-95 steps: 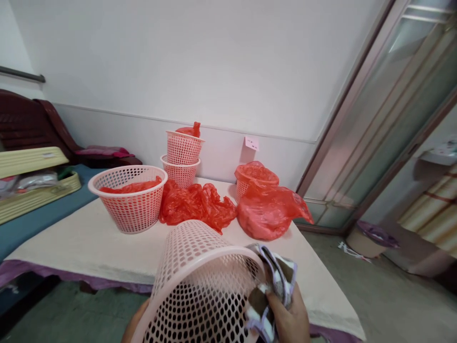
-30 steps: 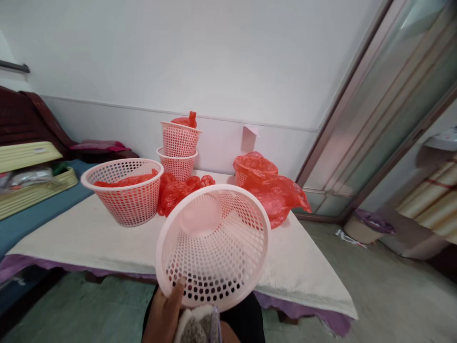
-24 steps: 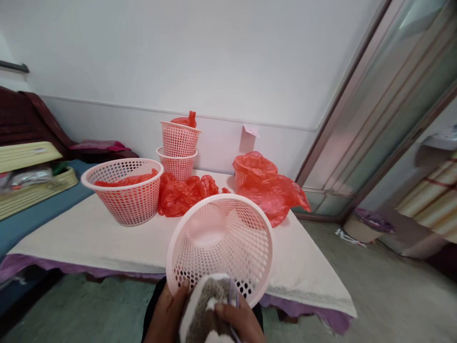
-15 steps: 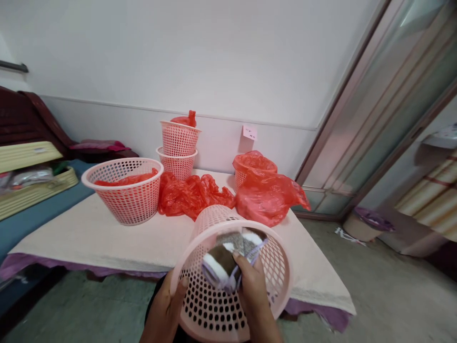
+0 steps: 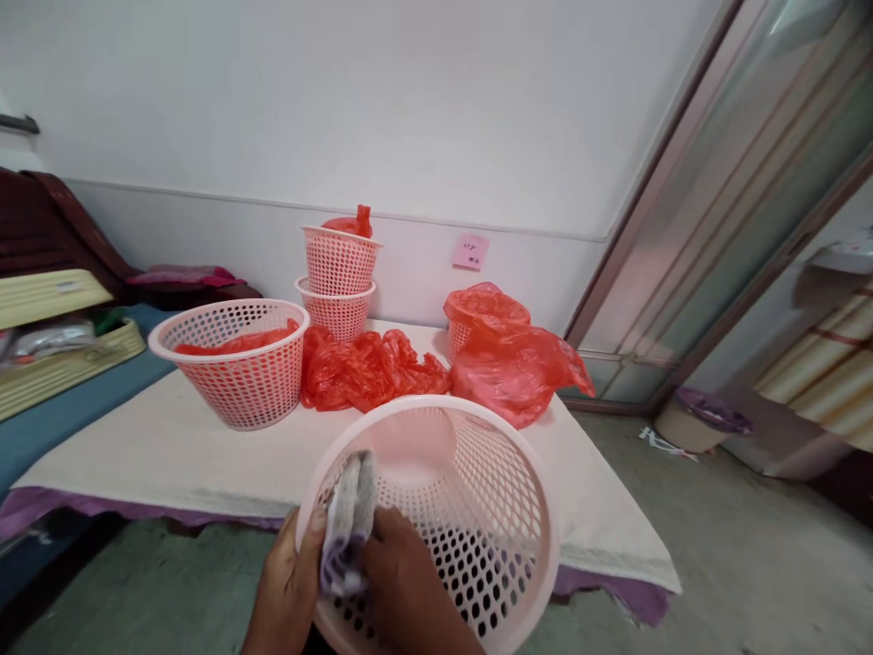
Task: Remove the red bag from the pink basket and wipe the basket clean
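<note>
A pink perforated plastic basket [image 5: 538, 473] is tilted with its wide mouth facing me, at the table's near edge. My left hand [image 5: 290, 573] grips its rim on the left side, thumb over the edge. Inside the mouth my right hand [image 5: 402, 569] is closed on a folded cloth [image 5: 351, 509], grey and white with purple edging. The cloth lies along the basket's inner left wall, close to my left thumb. Part of the cloth is hidden behind my right fingers, which are slightly blurred.
Another pink basket [image 5: 235, 387] with red plastic inside stands left on the table [image 5: 164, 464]. Behind are two stacked small baskets [image 5: 341, 264], crumpled red bags [image 5: 368, 368] and a red-bagged basket [image 5: 508, 373]. A pink note [image 5: 470, 251] hangs on the wall. A bin [image 5: 696, 423] stands right.
My right hand has carried the cloth from the middle of the basket's mouth to its left inner wall. The basket has turned, showing more of its inside and bottom.
</note>
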Demonstrator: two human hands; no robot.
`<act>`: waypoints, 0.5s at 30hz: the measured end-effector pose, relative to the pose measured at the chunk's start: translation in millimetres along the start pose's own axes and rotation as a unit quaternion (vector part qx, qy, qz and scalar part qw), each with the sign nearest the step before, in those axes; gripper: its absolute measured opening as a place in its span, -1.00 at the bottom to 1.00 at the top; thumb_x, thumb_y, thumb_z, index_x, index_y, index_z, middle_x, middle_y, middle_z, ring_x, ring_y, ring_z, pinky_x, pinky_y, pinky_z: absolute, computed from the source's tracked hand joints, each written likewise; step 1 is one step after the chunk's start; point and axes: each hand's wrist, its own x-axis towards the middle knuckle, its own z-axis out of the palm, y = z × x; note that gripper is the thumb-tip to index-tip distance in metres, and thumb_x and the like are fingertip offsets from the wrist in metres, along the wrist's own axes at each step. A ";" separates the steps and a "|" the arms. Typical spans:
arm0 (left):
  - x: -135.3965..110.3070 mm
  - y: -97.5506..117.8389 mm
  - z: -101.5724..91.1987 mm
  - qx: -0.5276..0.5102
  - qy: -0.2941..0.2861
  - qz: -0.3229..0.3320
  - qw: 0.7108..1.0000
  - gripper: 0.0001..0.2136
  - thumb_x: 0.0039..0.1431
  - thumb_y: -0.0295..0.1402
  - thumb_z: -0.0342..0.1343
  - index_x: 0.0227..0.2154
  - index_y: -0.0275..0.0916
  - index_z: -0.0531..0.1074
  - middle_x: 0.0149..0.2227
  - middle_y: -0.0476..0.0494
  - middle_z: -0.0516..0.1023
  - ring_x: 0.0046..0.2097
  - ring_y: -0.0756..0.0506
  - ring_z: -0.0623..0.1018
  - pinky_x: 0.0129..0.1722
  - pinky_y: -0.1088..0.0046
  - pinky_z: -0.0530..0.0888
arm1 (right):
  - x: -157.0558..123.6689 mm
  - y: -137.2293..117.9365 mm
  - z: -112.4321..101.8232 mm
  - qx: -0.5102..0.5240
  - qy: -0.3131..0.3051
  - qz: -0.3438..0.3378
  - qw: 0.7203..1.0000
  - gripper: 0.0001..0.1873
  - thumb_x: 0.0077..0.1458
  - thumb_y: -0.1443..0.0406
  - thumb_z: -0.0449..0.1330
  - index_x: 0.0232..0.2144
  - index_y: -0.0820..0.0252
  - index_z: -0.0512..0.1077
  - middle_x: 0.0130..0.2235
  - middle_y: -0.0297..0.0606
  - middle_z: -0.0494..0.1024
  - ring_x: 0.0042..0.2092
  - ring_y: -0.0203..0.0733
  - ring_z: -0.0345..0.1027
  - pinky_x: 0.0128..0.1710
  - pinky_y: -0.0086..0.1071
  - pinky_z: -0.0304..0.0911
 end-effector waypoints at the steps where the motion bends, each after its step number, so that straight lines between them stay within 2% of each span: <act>1: 2.1 1.4 -0.9 0.005 0.005 0.003 1.000 -0.52 0.26 -0.04 -0.03 0.08 -0.27 0.38 0.07 -0.20 0.51 0.20 -0.24 0.38 0.18 0.26 0.30 | -7.0 3.1 0.8 -0.013 -0.021 -0.017 1.000 -0.77 0.12 0.34 0.13 -0.18 0.09 0.52 -0.13 -0.20 0.53 -0.07 -0.08 0.33 -0.08 -0.31 0.21; 3: 4.7 7.4 -1.9 0.026 0.015 0.024 0.999 -0.55 0.24 -0.04 -0.01 0.02 -0.27 0.41 -0.01 -0.20 0.55 0.15 -0.25 0.42 0.08 0.30 0.39 | -18.6 12.2 2.1 -0.051 -0.068 -0.033 0.996 -0.82 0.11 0.32 0.16 -0.24 0.07 0.54 -0.16 -0.22 0.55 -0.08 -0.07 0.35 -0.09 -0.30 0.21; 4: 5.2 11.8 -1.9 0.040 0.017 0.040 0.998 -0.57 0.24 -0.05 0.00 0.00 -0.26 0.42 -0.05 -0.19 0.56 0.12 -0.25 0.45 0.02 0.32 0.42 | -22.3 18.0 1.2 -0.078 -0.094 -0.019 0.992 -0.83 0.10 0.33 0.16 -0.27 0.08 0.54 -0.18 -0.20 0.56 -0.11 -0.06 0.36 -0.11 -0.28 0.21; 7: 3.4 29.0 0.0 0.082 0.003 0.087 0.993 -0.62 0.25 -0.09 0.00 -0.05 -0.24 0.45 -0.14 -0.16 0.58 0.02 -0.22 0.50 -0.08 0.36 0.44 | -21.9 37.0 -13.3 -0.176 -0.136 0.097 0.970 -0.79 0.07 0.44 0.12 -0.36 0.17 0.55 -0.27 -0.09 0.56 -0.18 -0.01 0.39 -0.18 -0.23 0.21; 9: 1.1 41.5 2.5 0.104 -0.014 0.110 0.988 -0.64 0.27 -0.12 -0.02 -0.05 -0.23 0.45 -0.15 -0.16 0.57 -0.01 -0.21 0.51 -0.10 0.38 0.44 | -12.6 48.3 -30.8 -0.199 -0.104 0.172 0.959 -0.73 0.02 0.52 0.07 -0.36 0.20 0.54 -0.27 -0.06 0.55 -0.19 0.00 0.38 -0.20 -0.24 0.19; 12: -1.1 56.9 6.6 0.130 -0.032 0.140 0.981 -0.66 0.29 -0.15 -0.04 -0.02 -0.20 0.45 -0.09 -0.17 0.53 0.02 -0.20 0.47 -0.06 0.38 0.42 | 7.2 58.8 -48.1 -0.129 0.022 0.230 0.964 -0.68 0.05 0.54 0.01 -0.26 0.22 0.50 -0.23 -0.09 0.52 -0.17 -0.07 0.35 -0.20 -0.31 0.19; 14: -1.4 62.7 9.0 0.143 -0.044 0.152 0.977 -0.65 0.29 -0.16 -0.05 0.00 -0.19 0.44 -0.07 -0.18 0.51 0.03 -0.21 0.46 -0.06 0.37 0.42 | 18.1 60.5 -40.9 -0.082 0.095 0.242 0.962 -0.64 0.04 0.54 0.01 -0.15 0.27 0.45 -0.17 -0.08 0.50 -0.13 -0.10 0.33 -0.16 -0.35 0.20; 15: -1.4 64.1 10.0 0.150 -0.052 0.155 0.975 -0.65 0.30 -0.15 -0.06 0.02 -0.18 0.44 -0.08 -0.18 0.50 0.02 -0.20 0.46 -0.06 0.37 0.42 | 21.7 60.1 -31.0 -0.073 0.108 0.233 0.964 -0.61 0.02 0.54 0.03 -0.10 0.29 0.43 -0.14 -0.06 0.49 -0.11 -0.10 0.32 -0.13 -0.35 0.20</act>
